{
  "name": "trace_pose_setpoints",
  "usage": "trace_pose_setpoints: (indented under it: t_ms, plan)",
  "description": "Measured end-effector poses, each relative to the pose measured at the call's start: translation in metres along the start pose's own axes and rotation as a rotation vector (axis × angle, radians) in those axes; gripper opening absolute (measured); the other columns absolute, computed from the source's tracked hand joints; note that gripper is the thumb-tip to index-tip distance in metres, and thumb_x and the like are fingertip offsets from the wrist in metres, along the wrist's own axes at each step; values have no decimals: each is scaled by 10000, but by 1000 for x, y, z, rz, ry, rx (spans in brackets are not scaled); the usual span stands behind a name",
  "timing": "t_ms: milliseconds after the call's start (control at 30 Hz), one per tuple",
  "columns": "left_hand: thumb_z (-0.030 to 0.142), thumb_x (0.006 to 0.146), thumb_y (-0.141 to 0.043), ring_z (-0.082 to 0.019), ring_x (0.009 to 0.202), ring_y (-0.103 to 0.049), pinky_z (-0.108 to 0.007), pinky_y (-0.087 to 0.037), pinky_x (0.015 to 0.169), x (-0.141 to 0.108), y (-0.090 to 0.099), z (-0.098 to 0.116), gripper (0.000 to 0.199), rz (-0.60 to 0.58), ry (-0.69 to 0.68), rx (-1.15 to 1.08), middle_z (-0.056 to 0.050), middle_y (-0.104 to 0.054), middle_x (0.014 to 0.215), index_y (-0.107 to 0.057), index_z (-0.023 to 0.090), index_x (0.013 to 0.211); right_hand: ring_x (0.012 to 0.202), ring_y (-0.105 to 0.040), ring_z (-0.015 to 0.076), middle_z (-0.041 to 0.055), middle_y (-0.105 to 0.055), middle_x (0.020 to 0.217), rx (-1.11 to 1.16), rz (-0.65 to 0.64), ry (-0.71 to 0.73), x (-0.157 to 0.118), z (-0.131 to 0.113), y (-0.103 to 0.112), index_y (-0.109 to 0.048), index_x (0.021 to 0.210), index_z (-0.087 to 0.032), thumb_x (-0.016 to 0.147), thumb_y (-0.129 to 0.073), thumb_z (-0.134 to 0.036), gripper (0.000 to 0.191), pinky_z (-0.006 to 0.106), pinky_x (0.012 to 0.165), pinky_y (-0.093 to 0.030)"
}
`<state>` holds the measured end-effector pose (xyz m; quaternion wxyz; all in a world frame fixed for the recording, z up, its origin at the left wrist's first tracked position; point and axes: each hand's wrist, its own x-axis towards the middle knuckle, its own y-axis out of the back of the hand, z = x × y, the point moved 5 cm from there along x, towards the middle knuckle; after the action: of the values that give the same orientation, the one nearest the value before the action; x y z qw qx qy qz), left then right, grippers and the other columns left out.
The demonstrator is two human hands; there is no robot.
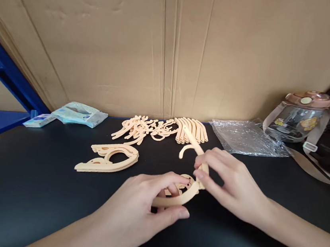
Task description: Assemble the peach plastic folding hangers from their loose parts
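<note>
A beige plastic folding clothes hanger (188,196) is between my two hands. My left hand (145,205) is closed round its curved lower arm, thumb below and fingers above. Near the joint, my right hand (232,184) pinches the other arm, which points up and away with a small hook (184,150) at its side. Part of the round middle piece shows behind my left fingers; the rest is hidden. To the left of my hands, folded hangers (117,167) lie stacked on the black table (38,196).
Behind lie a heap of loose hanger parts (134,127) and a row of curved arms (192,131). A clear plastic bag (247,137) and a strapped water bottle (297,119) are at right. Blue tissue packs (77,113) sit at back left, before a cardboard wall (117,45).
</note>
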<state>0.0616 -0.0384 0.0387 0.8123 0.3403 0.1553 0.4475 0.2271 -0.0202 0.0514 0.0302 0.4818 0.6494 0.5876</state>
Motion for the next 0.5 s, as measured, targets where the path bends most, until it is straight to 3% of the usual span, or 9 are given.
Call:
trace_pose_setpoints:
  t_ms: [133, 233, 300, 400, 500]
  plan:
    - [219, 946, -534, -160, 829, -579, -273, -425, 710, 2, 14, -3, 147, 173, -200, 352, 35, -667, 914, -636, 263, 1042, 650, -523, 133, -18, -558, 799, 153, -14, -188, 2, 34, -1, -447, 1003, -234, 950, -403, -203, 76, 260, 605, -421]
    - [203, 979, -472, -164, 880, -551, -277, -436, 740, 6, 18, -11, 173, 228, -235, 389, 13, -653, 962, -613, 228, 1076, 633, -511, 126, 3, -589, 938, 227, 19, -230, 3, 48, -1, -314, 1058, -250, 923, -413, -174, 184, 259, 575, -420]
    - [189, 984, -459, -168, 906, -545, -282, -445, 760, 9, 17, -17, 189, 223, -227, 389, 4, -647, 992, -608, 222, 1096, 630, -517, 131, 1, -596, 933, 205, -28, -236, 4, 51, -4, -280, 1112, -246, 892, -430, -142, 286, 265, 576, -421]
    - [187, 984, -456, -178, 889, -543, -303, -453, 749, 15, 12, -22, 204, 187, -197, 415, 6, -647, 983, -617, 238, 1100, 651, -548, 146, -5, -606, 881, 83, -175, -241, 6, 51, -11, -375, 1150, -230, 871, -428, -112, 308, 287, 616, -432]
    - [204, 978, -472, -192, 890, -543, -325, -465, 744, 20, 6, -24, 205, 169, -168, 466, 5, -639, 988, -626, 255, 1104, 776, -591, 169, 25, -602, 957, 5, -237, -181, 8, 50, -14, -514, 1081, -220, 886, -408, -114, 246, 315, 707, -464]
